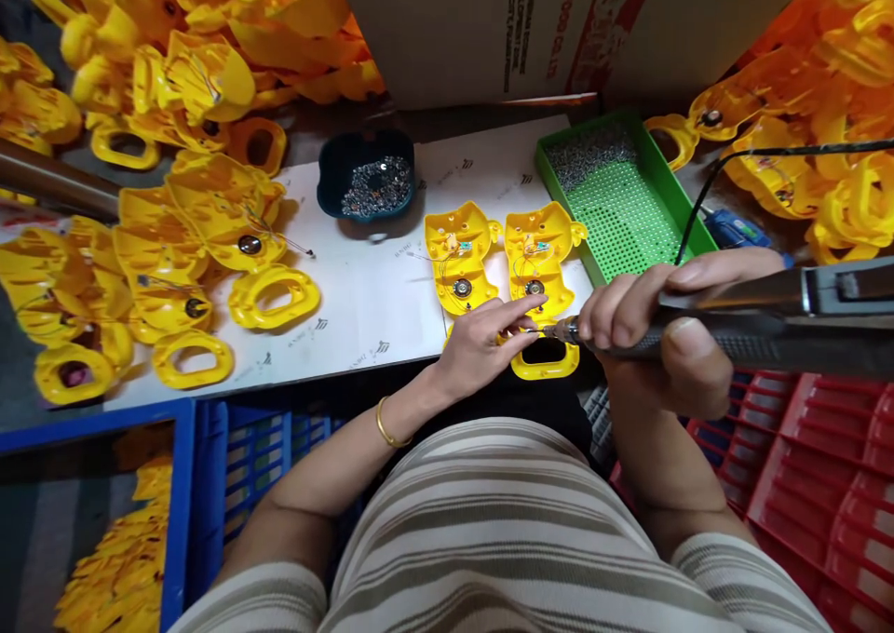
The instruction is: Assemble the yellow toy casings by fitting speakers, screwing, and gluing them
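Observation:
My right hand [670, 326] is wrapped round a black electric screwdriver [775, 330], which points left with its bit near my left fingertips. My left hand [485, 340] has its thumb and fingers drawn together at the bit's tip; whatever is between them is too small to make out. Just beyond the hands, two yellow plastic shell halves [461, 256] lie side by side on the white board. Each shows wires and a round metal part inside. One yellow handle loop [545, 370] sits beneath the bit, partly covered by my left hand.
A dark bowl of screws [367, 140] and a green perforated tray [646, 205] with small metal pieces stand behind the shells. Yellow shells [223, 205] are piled left and right. A cardboard box [453, 37] stands at the back. Blue [185, 484] and red [803, 447] crates flank my body.

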The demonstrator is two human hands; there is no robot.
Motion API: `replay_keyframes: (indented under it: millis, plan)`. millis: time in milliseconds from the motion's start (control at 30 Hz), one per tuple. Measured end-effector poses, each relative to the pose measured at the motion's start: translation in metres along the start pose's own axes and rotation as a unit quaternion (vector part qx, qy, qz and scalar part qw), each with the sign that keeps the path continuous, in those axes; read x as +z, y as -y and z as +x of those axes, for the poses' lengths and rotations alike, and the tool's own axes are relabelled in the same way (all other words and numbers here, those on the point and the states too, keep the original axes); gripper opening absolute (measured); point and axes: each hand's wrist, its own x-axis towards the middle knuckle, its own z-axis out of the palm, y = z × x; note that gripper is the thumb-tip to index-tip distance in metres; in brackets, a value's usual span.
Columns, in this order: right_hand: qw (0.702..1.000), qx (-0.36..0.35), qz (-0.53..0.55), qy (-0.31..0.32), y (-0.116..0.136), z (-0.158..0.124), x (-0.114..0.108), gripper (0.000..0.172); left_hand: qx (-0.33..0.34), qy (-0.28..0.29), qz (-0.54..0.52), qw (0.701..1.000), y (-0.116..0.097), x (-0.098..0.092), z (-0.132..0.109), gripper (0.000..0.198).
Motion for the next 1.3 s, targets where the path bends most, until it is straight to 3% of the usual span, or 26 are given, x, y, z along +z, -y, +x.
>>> replay_keyframes:
  millis: [133,300,467,700,767,900,1067,1167,1300]
  plan:
    - [0.997,-0.067,0.040,-0.009,-0.003,0.005,-0.001,0.014,0.021,0.008,0.019,1.000,0.000,0.000,0.001,0.039]
    - [0.995,-0.074,0.065,-0.006,-0.008,0.005,-0.005,0.016,0.034,0.012,0.026,0.999,0.003,0.000,0.001,0.040]
    - [0.994,-0.086,0.073,0.002,-0.010,0.004,-0.004,0.016,0.004,0.019,0.004,1.000,0.006,0.000,-0.001,0.040]
    - [0.991,-0.075,0.057,-0.091,0.003,0.007,0.016,0.009,0.013,0.026,0.010,1.000,0.005,-0.001,0.000,0.038]
    - [0.993,-0.071,0.057,-0.078,0.005,0.006,0.018,0.003,0.020,0.030,0.019,0.999,0.005,-0.002,0.001,0.037]
    - [0.996,-0.043,0.064,-0.047,0.003,0.004,0.014,0.009,0.018,0.041,0.029,0.999,0.006,-0.002,0.001,0.037]
    - [0.995,-0.059,0.050,-0.066,-0.001,0.005,0.015,0.003,0.006,0.046,0.022,0.999,0.008,0.000,0.000,0.040]
    - [0.993,-0.060,0.061,-0.086,-0.001,0.006,0.016,0.007,0.010,0.056,0.030,0.998,0.008,-0.002,0.000,0.040]
    - [0.997,-0.019,0.064,-0.042,-0.002,0.004,0.013,0.013,0.028,0.076,0.052,0.995,0.007,-0.004,0.001,0.038]
